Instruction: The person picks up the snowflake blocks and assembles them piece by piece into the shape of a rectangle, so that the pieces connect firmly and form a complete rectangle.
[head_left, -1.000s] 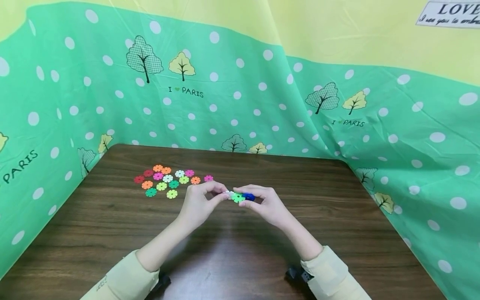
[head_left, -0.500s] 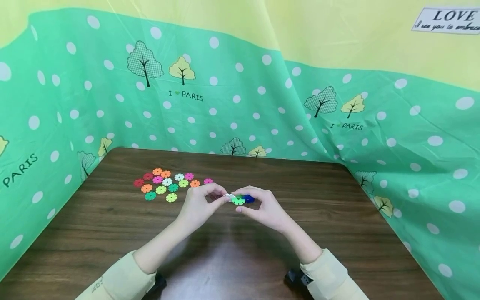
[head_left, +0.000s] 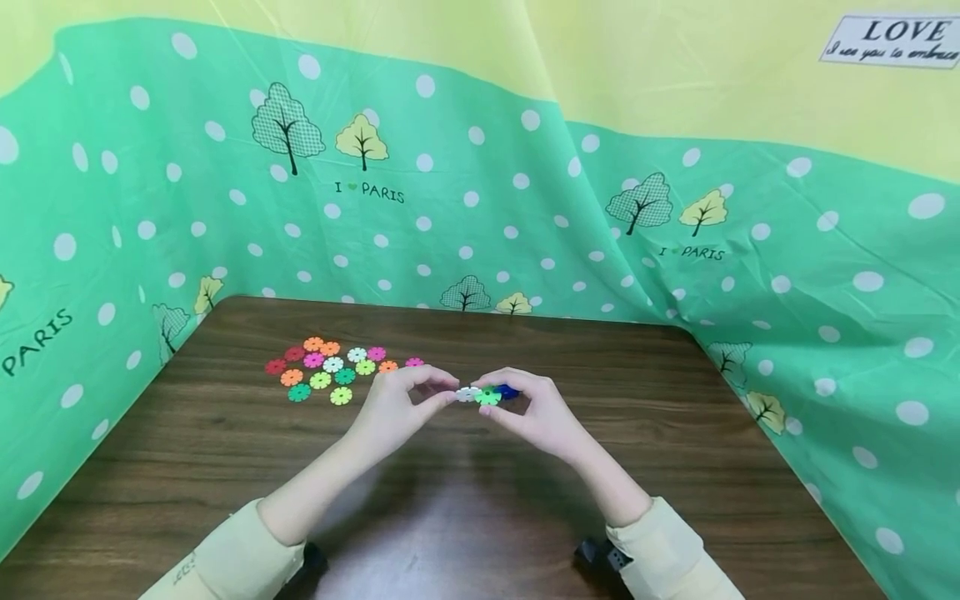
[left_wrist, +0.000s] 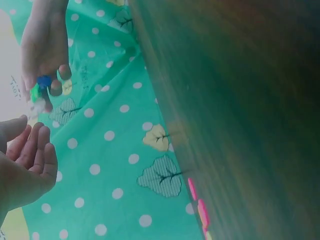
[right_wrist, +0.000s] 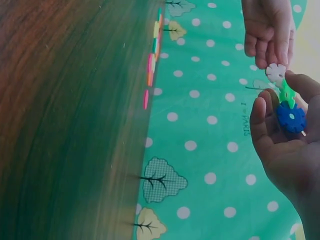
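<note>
Over the table, a short chain of notched snowflake discs is held between both hands. Its white disc [head_left: 468,394] is at the left end, a bright green disc [head_left: 489,396] sits in the middle, set at an angle to the white one, and a dark blue disc [right_wrist: 291,118] is at the right end. My left hand [head_left: 397,406] pinches the outer edge of the white disc between thumb and fingertips. My right hand [head_left: 542,410] grips the green disc with its thumb in front and fingers behind, partly covering the blue disc in the head view.
Several loose snowflake discs in red, orange, pink, white, yellow and green, among them a yellow disc [head_left: 341,396], lie flat at the back left of the brown wooden table [head_left: 637,500]. A green and yellow printed curtain [head_left: 480,217] encloses the table's back and sides.
The chain and my right hand have shifted slightly right, and more of the white disc shows beyond my left fingertips. My right thumb has come back against the green disc.
</note>
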